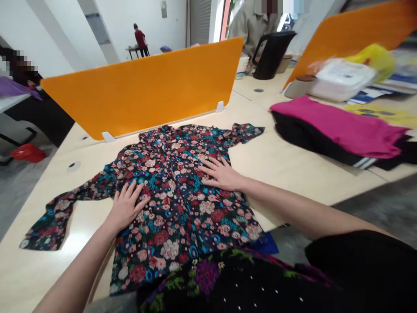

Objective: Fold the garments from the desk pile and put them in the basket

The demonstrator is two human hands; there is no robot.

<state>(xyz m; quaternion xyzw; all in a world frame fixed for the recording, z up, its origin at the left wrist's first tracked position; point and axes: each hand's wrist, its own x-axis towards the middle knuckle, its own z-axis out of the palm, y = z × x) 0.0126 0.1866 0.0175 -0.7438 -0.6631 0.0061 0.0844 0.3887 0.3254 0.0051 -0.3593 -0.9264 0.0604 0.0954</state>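
A dark shirt with a dense floral print point(172, 204) lies spread out on the pale wooden table point(273, 169), its collar pointing away from me. Both sleeves stretch out to the sides, the left one bent downward. My left hand point(127, 204) rests flat on the left side of the shirt body with fingers apart. On the right side of the body my right hand point(223, 174) lies flat, its fingers spread toward the left. The shirt's lower hem hangs over the near edge, partly hidden by my own clothing.
An orange divider panel point(146, 89) stands behind the shirt. Folded pink point(339, 124) and black clothes lie at right. Beyond them are a white plastic container point(345, 78), a yellow bag point(378, 61) and a black pitcher point(272, 56). Other people are in the background; a red basin point(28, 153) sits at left.
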